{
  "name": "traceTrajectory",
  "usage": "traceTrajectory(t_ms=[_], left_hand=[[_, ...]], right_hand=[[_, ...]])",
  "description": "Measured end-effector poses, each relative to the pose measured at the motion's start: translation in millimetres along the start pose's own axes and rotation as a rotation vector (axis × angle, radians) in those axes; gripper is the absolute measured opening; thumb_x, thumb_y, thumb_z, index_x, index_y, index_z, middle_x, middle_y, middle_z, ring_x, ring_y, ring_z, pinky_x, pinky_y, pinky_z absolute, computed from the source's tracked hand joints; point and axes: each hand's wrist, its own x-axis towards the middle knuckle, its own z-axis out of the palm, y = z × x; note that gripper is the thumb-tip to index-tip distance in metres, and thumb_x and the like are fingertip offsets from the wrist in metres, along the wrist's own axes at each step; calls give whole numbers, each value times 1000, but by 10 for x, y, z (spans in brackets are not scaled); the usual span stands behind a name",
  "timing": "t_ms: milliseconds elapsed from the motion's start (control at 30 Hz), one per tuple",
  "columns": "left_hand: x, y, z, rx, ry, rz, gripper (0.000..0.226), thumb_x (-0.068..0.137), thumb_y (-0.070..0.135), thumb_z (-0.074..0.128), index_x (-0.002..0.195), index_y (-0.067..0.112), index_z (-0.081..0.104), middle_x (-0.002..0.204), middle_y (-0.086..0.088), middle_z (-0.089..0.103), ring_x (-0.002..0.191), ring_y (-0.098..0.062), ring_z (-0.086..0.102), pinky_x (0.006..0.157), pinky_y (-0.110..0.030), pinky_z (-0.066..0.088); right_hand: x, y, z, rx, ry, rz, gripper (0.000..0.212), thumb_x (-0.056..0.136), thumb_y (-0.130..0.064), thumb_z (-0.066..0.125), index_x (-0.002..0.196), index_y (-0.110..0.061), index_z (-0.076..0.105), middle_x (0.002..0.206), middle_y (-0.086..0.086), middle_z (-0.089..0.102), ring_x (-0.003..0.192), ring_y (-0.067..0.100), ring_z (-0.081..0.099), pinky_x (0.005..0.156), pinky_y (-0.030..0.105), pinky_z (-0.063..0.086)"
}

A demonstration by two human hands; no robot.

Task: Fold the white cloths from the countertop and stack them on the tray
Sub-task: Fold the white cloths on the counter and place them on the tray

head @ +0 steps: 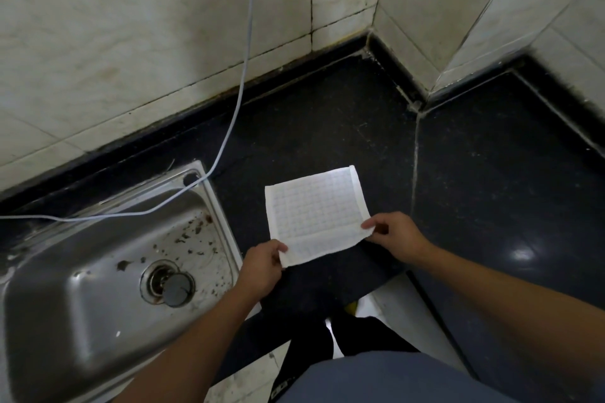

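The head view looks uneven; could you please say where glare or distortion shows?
In the head view, a glare spot sits on the countertop; tile lines on the wall bow with the wide lens; the cloth shows its grid clearly.

Home kitchen corner, well worn: steel sink (108,258) set into dark stone countertop (327,127), drain plug (176,288) lying by drain, brown specks across basin; pale marbled wall tiles (131,42) with grimy grout lines; thin white cable (244,75) trailing down wall across sink rim
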Motion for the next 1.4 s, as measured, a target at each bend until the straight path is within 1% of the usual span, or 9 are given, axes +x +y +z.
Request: traceTrajectory(t_ms=[100,300,467,567,733,1000,1133,1267,1400], left_hand=[[-15,-8,-42,153,5,87,6,86,14,67,88,15,72,86,1,68,78,-11,63,77,-27,51],[73,-45,-186,124,85,127,12,87,28,67,85,19,75,115,14,49,107,-8,45,95,-28,37],[413,185,-336,-245,305,-91,21,86,19,69,70,6,71,72,-9,66,65,-16,58,68,-36,50],[694,127,-382,-315,348,-208,22,83,21,71,64,13,68,67,-11,66,64,-23,61,72,-50,56],[974,165,-415,-281,391,-266,24,82,24,72,60,18,65,64,-6,65,70,-29,65,74,-49,57],[1210,230,-430,-52,403,-298,15,84,28,69,81,13,70,81,-6,68,82,-25,66,75,-32,52],[1040,269,-442,214,504,-76,16,85,29,67,95,17,63,98,-4,59,83,-22,59,71,-33,48],[742,229,-241,498,205,159,12,87,26,62,85,15,63,90,-3,60,83,-23,59,68,-32,46],[618,41,-233,502,168,94,18,89,33,60,85,16,62,89,0,60,82,-20,59,69,-33,47]], right_hand=[[-9,20,-77,-124,-61,-69,9,81,-29,76,90,-28,75,92,-13,64,83,4,61,80,30,52],[162,-7,-232,-134,5,-109,12,82,-33,74,86,-22,75,104,-10,56,91,5,58,84,24,47],[606,-297,-297,-20,144,-6,26,85,-29,71,63,-18,63,67,1,60,65,13,55,65,32,46],[877,-387,-290,-61,162,68,19,83,-32,72,70,-20,66,74,1,65,74,18,60,69,33,47],[1141,-417,-256,-162,154,166,15,83,-37,70,79,-23,68,86,1,67,86,21,62,71,28,43],[1291,-440,-230,-449,144,240,24,87,-46,62,99,-25,65,103,2,66,95,24,63,72,30,43],[1094,-453,-204,-447,245,-24,17,89,-32,61,100,-19,62,102,3,61,89,23,61,72,32,44],[832,-353,-34,-518,-76,-170,16,92,-28,57,98,-17,67,102,2,65,91,22,62,77,33,49],[756,-95,-152,-459,-37,-99,15,90,-28,63,97,-18,71,100,0,66,90,19,63,79,31,48]])
